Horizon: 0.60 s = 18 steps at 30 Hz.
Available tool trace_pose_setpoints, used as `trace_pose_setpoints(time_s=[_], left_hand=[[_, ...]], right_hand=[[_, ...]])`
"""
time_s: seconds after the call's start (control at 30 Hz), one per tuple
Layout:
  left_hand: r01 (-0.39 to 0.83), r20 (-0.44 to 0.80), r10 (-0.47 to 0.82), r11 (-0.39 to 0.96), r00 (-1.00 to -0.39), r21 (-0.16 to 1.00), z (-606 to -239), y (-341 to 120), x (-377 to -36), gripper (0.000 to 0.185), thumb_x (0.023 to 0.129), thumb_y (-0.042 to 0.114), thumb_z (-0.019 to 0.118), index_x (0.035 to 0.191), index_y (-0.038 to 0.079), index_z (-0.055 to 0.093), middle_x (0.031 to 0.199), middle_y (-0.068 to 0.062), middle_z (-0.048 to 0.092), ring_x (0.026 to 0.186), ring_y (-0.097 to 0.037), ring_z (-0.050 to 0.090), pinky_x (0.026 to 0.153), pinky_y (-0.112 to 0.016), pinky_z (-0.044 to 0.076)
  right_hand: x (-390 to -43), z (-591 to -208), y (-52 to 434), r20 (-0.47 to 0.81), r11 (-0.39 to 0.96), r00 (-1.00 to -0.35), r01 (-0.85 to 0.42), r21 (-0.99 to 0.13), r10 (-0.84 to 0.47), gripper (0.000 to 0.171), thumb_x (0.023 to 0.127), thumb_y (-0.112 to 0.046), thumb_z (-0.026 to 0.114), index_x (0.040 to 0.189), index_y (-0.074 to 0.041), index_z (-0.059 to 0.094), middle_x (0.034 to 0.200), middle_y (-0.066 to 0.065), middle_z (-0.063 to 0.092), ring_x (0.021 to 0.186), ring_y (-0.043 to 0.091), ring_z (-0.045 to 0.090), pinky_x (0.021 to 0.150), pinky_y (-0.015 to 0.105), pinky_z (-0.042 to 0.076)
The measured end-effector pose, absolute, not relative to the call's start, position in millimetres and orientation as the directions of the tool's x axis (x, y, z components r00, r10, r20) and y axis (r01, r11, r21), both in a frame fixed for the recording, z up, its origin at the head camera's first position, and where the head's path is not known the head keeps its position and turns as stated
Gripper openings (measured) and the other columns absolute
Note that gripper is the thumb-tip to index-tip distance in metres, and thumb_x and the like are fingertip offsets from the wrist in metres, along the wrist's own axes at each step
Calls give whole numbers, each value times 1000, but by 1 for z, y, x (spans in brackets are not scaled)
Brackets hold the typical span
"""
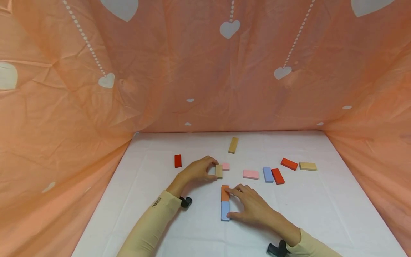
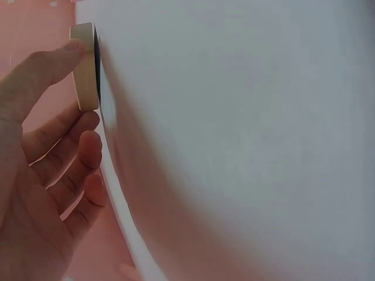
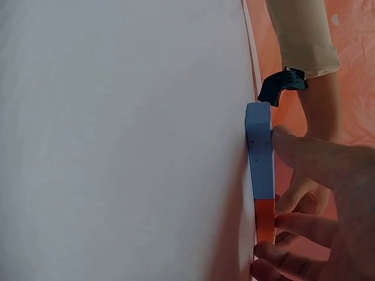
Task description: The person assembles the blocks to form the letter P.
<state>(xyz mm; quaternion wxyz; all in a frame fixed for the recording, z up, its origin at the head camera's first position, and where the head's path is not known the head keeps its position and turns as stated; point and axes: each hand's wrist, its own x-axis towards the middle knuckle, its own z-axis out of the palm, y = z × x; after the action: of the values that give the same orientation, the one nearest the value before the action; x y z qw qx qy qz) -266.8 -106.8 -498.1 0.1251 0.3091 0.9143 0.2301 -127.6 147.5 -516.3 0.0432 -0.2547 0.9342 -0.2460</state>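
Observation:
In the head view, my left hand (image 1: 199, 169) pinches a plain wooden block (image 1: 219, 171) between thumb and fingers. The left wrist view shows the thumb along one face of that wooden block (image 2: 86, 70), close to the white surface. An orange block (image 1: 225, 193) and a light blue block (image 1: 225, 211) lie end to end in a line nearer the body. My right hand (image 1: 252, 205) touches this pair from the right, index finger at the orange block and thumb at the blue one. In the right wrist view, the thumb rests against the blue block (image 3: 261, 152).
A pink block (image 1: 226, 166) lies just right of the held wooden block. Another pink block (image 1: 250, 174), a blue block (image 1: 268, 175) and red blocks (image 1: 278, 176) lie farther right. One red block (image 1: 178, 161) is at left, a wooden block (image 1: 233, 145) at back.

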Motion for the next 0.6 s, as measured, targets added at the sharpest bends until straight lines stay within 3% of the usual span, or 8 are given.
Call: trace_pose_setpoints(time_s=[0.6], left_hand=[[522,-120,648,696,-752,493,-500,-91,-258,57,92,31,88,141,13,65,138,-2,64,125,-19,61,114,-43,49]], right_hand=[[-128,-516,147,53,751,-862,-467,-468,-503,82,83,-54,90,150,-16,63,123,-3,62,110,19,58,97,49,52]])
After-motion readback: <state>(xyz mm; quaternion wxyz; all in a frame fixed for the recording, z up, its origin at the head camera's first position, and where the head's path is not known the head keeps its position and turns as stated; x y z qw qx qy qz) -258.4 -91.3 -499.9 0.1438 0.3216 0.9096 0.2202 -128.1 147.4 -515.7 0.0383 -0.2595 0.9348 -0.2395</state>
